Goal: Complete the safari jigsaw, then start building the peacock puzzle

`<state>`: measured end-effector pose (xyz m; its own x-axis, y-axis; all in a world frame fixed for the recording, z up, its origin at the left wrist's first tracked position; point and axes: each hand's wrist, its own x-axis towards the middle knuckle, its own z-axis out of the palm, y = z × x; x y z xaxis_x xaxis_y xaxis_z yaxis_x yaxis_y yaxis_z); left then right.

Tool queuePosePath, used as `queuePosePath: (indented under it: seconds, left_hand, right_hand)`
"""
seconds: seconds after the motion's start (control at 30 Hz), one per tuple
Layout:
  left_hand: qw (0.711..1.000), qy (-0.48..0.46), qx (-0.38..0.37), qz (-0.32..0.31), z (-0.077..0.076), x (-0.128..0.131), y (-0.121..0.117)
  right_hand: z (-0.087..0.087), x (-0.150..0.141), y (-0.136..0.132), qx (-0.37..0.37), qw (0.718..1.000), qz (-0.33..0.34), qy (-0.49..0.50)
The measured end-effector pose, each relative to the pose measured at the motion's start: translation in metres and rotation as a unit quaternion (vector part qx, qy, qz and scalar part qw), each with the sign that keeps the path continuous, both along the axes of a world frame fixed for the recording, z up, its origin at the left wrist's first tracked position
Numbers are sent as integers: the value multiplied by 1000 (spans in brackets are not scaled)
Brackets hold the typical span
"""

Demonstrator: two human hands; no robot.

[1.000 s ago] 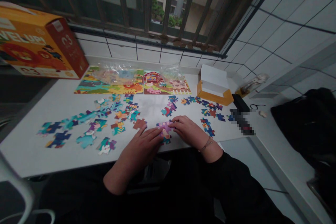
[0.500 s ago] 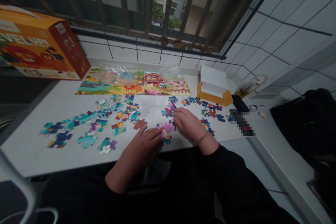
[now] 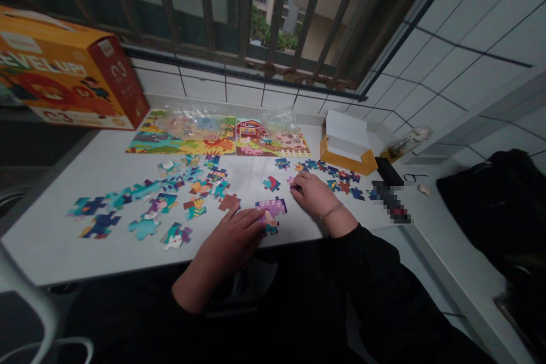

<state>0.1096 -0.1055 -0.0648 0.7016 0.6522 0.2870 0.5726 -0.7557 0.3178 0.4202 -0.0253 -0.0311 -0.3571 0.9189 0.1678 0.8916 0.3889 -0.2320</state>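
Note:
My left hand (image 3: 234,232) lies flat on the white table (image 3: 55,247), fingers stretched out, fingertips touching a joined purple and pink puzzle cluster (image 3: 271,208). A brown face-down piece (image 3: 229,202) lies just beyond its fingers. My right hand (image 3: 311,191) has curled fingers pinched on a small purple puzzle piece (image 3: 292,180) at its tips, right of a loose teal and red piece (image 3: 271,183). Several loose pieces (image 3: 341,177) are scattered past the right hand, and more (image 3: 170,187) spread to the left.
Two finished puzzle pictures (image 3: 222,137) under clear plastic lie at the back. An orange puzzle box (image 3: 63,79) stands back left. A small orange and white box (image 3: 347,145) sits back right, a dark object (image 3: 390,173) beside it. A black bag (image 3: 499,205) rests at right.
My right hand left the purple cluster and moved away and right to the loose pieces, closing on a small piece. My left hand stayed on the cluster.

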Motion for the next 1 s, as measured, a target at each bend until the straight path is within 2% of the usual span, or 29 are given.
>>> queuePosePath:
  seconds: [0.13, 0.27, 0.53, 0.73, 0.87, 1.0]
  left_hand:
    - [1000, -18, 1, 1, -2, 0, 0]
    - [1000, -28, 3, 2, -2, 0, 0]
    - [1000, -3, 3, 8, 0, -1, -1]
    - [998, 23, 60, 9, -2, 18, -2]
    - [998, 55, 37, 0, -1, 31, 0]
    - [998, 62, 12, 9, -3, 34, 3]
  right_hand:
    - [0, 19, -22, -31, 999, 6, 7]
    - [5, 25, -45, -56, 998, 0, 35]
    - [4, 20, -76, -29, 997, -29, 65]
    - [4, 9, -98, 10, 994, 11, 108]
    - [-4, -3, -127, -11, 993, 63, 103]
    - [-14, -2, -141, -20, 993, 61, 96]
